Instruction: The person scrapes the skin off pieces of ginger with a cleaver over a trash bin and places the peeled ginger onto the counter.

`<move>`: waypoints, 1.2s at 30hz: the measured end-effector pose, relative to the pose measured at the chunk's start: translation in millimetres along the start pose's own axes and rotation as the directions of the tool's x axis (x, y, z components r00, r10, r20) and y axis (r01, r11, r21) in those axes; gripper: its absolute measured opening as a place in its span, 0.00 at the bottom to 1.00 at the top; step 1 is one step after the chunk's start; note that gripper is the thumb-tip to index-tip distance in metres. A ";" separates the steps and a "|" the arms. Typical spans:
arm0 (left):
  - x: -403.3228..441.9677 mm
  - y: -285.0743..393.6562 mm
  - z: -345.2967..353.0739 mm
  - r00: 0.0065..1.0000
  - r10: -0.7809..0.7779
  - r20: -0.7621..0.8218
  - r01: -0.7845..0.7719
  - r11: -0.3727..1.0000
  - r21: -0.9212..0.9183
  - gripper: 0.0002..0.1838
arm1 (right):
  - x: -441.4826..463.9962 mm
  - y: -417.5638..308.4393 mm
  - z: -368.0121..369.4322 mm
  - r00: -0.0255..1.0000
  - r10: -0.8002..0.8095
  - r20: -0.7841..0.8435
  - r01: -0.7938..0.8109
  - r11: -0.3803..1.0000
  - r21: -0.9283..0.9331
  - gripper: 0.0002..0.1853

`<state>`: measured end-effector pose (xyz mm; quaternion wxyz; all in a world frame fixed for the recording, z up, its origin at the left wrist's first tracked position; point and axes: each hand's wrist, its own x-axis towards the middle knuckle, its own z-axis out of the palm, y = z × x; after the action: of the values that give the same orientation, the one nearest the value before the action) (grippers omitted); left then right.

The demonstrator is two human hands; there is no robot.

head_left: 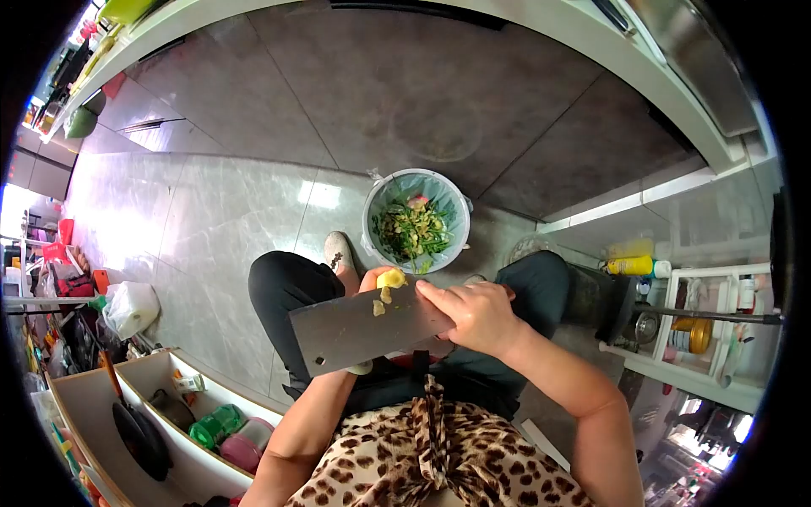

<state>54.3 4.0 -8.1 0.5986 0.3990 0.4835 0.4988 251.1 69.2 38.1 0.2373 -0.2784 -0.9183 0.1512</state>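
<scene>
A wide cleaver lies slantwise across the middle of the view, its handle end in my right hand, which is closed around it. Small pale peelings cling to the blade near its upper edge. Behind the cleaver, my left hand is mostly hidden; its fingers grip a yellow peeled vegetable, perhaps ginger or potato. The vegetable shows just past the blade's upper edge. Beyond both hands stands a lined waste bin holding green and yellowish scraps.
Dark cabinet fronts rise behind the bin. An open drawer with a black pan juts out at lower left. On the right, a white rack carries bottles and jars. A white bag sits at left.
</scene>
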 end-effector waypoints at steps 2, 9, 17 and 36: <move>0.5 3.8 1.0 0.999 -0.042 -0.001 0.041 0.983 -0.180 0.20 | 0.3 9.2 5.5 1.000 0.005 -0.015 -0.005 1.000 0.026 0.18; 2.1 12.0 -3.0 0.990 -0.004 0.144 0.048 0.951 -0.306 0.27 | -10.6 100.5 38.2 0.737 0.626 0.257 -0.645 0.764 -0.009 0.16; 7.9 15.6 -7.8 0.998 -0.054 -0.034 0.031 0.871 -0.491 0.26 | 26.5 36.0 -7.6 0.936 0.344 0.078 -0.352 0.926 0.137 0.19; -0.1 -1.6 1.0 0.995 0.086 0.048 -0.032 0.747 -0.665 0.23 | -2.6 -20.0 -14.9 0.999 -0.043 -0.030 0.042 0.999 -0.028 0.16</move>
<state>55.6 3.6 -9.4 0.7028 0.1946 0.2392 0.6411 252.0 53.8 57.9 0.2506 -0.2642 -0.9223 0.1292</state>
